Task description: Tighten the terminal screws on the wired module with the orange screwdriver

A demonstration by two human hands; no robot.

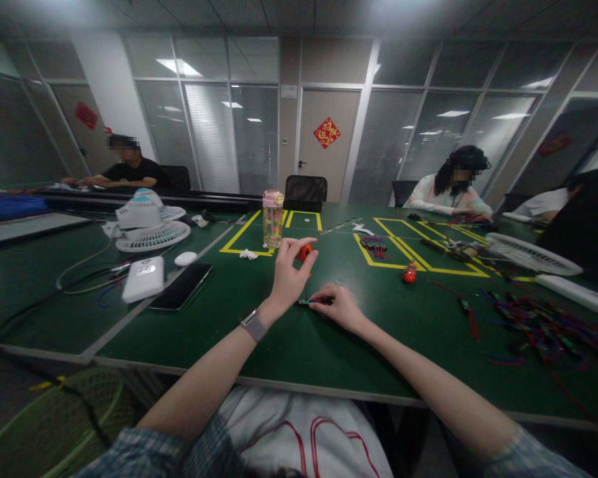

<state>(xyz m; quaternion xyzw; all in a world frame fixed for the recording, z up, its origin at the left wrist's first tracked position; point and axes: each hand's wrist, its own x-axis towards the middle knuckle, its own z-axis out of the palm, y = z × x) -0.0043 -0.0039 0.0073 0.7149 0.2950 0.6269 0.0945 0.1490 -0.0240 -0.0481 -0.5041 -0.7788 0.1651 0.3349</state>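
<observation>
My left hand (pixel 292 269), with a watch at its wrist, is raised over the table and closed around a screwdriver (pixel 305 252) with an orange and black handle. Its thin dark shaft points down at a small green circuit board (pixel 303 302). My right hand (pixel 336 305) rests low on the table and pinches that board at its right end. Bluish wire shows beside the fingertips. The fingers partly hide the board, and I cannot tell whether the screwdriver tip touches it.
A pink-lidded bottle (pixel 272 222) stands beyond my left hand. Left lie a black phone (pixel 182 287), a white power bank (pixel 143 279) and a fan (pixel 149 222). Right are a small red object (pixel 409 273) and a heap of wired boards (pixel 533 322). Several people sit around.
</observation>
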